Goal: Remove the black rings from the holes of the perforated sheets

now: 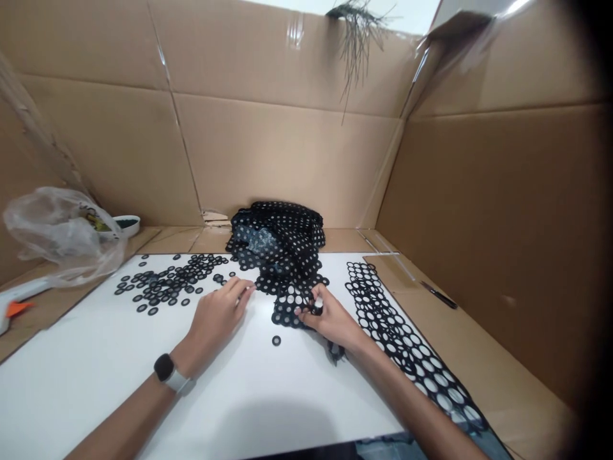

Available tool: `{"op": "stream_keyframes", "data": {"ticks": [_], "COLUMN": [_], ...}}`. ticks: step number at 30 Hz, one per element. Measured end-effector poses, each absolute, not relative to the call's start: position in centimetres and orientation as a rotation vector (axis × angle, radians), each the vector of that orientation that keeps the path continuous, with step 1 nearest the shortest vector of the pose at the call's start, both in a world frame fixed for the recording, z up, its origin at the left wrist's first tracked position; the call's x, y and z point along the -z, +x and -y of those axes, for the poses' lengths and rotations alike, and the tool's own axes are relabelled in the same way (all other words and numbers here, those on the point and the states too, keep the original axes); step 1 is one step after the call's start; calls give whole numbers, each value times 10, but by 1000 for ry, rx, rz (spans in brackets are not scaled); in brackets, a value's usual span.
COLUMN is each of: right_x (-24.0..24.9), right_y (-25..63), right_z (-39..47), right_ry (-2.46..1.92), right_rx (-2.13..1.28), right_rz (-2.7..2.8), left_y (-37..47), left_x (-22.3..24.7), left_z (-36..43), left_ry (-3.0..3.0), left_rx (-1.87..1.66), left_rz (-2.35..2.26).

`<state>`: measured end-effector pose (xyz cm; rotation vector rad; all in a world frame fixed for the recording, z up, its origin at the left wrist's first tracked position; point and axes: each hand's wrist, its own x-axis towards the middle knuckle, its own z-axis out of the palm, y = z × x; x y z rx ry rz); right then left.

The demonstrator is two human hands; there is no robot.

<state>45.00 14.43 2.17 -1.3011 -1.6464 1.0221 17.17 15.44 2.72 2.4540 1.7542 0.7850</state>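
A black sheet of joined rings lies bunched at the back centre, its front end flat on the white board. My right hand pinches the right edge of that front end, with black material between the fingers. To the left, my left hand has thumb and forefinger together at the sheet's left edge; what lies between the fingertips is too small to make out. A single black ring rests in front of the sheet. Many loose black rings are scattered on the left of the board.
A black sheet with large round holes runs along the right edge. A dark pen-like tool lies beyond it. At the left are a clear plastic bag, a white bowl and an orange-and-white object. Cardboard walls surround the board.
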Motion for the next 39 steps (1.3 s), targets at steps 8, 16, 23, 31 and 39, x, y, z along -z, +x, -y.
{"op": "stream_keyframes", "data": {"ticks": [8, 16, 23, 31, 39], "right_x": [-19, -16, -46, -61, -43], "right_y": [440, 438, 425, 396, 422], "right_z": [-143, -139, -146, -175, -174], "right_ry": [-1310, -1125, -1002, -770, -1024], "right_rx": [-950, -1026, -956, -1147, -1185], "right_rz": [1669, 1665, 1729, 1734, 1483], "left_y": [229, 224, 209, 189, 144], "left_x": [-16, -18, -19, -21, -18], "left_z": [-126, -128, -133, -151, -186], "left_ry": [2599, 2427, 2214, 1944, 1904], "left_rx": [-452, -489, -799, -1116, -1110], "left_rz": [-1525, -1540, -1358, -1233, -1575]}}
